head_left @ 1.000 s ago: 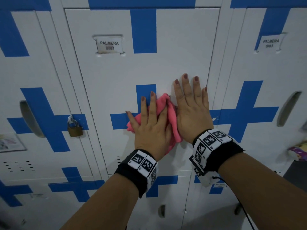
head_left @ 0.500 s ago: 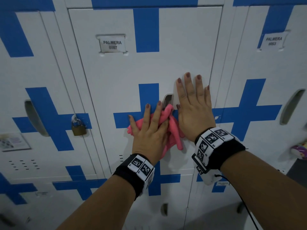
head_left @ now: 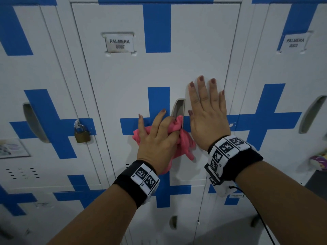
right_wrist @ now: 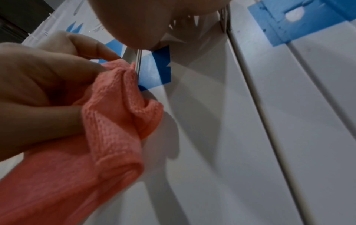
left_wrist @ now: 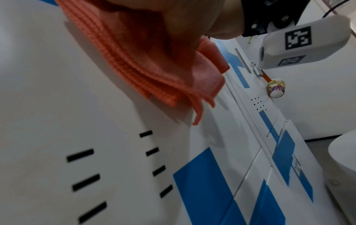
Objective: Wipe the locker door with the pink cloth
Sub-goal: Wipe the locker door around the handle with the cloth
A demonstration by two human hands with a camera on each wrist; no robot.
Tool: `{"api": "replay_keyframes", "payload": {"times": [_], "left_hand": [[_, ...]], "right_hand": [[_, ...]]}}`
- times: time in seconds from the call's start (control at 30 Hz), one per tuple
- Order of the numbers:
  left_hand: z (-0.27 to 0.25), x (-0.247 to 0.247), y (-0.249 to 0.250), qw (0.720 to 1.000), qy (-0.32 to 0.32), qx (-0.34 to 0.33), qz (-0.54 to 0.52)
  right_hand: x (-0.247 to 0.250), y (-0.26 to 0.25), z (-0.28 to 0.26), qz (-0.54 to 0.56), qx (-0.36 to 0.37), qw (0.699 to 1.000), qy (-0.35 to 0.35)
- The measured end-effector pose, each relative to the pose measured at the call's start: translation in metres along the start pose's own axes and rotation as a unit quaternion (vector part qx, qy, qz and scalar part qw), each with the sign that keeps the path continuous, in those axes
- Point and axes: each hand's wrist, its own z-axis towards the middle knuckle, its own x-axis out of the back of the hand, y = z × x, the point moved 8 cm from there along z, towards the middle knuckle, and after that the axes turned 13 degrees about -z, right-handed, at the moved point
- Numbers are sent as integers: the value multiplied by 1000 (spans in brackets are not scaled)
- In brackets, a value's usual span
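Note:
The white locker door (head_left: 123,76) with a blue cross fills the middle of the head view. My left hand (head_left: 155,137) grips the bunched pink cloth (head_left: 184,144) against the door, just below the recessed handle (head_left: 178,106). Its middle fingers curl into the cloth, while index finger and thumb lie straight. In the right wrist view the left hand's fingers (right_wrist: 38,83) hold the cloth (right_wrist: 115,121) at the handle's edge. The cloth (left_wrist: 154,68) hangs in folds in the left wrist view. My right hand (head_left: 207,117) lies flat on the door, right of the handle, fingers spread.
A brass padlock (head_left: 82,133) hangs on the left neighbour locker. A name plate (head_left: 120,43) sits high on the door. Vent slots (left_wrist: 86,179) lie below the cloth. A colourful object (head_left: 318,160) hangs off the right locker. More lockers stand below.
My left hand went from flat on the cloth to curling its fingers round it, bunching it. The cloth slid down and the recessed handle came into sight. The right hand stayed flat.

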Motion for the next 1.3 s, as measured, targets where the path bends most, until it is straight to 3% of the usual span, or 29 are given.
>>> {"api": "replay_keyframes", "payload": {"times": [0.47, 0.7, 0.9, 1.1, 1.3], "left_hand": [[5, 4, 1, 1000, 6, -16, -13], [1, 3, -1, 999, 24, 12, -31], [-14, -5, 2, 999, -2, 41, 2], [16, 16, 1, 996, 30, 82, -29], [19, -2, -1, 989, -17, 118, -84]], "right_hand": [[1, 0, 0, -1, 0, 1000, 1], [1, 0, 0, -4, 2, 1000, -2], [0, 0, 0, -8, -1, 1000, -2], [0, 0, 0, 10, -6, 1000, -13], [0, -1, 0, 6, -10, 1000, -11]]}}
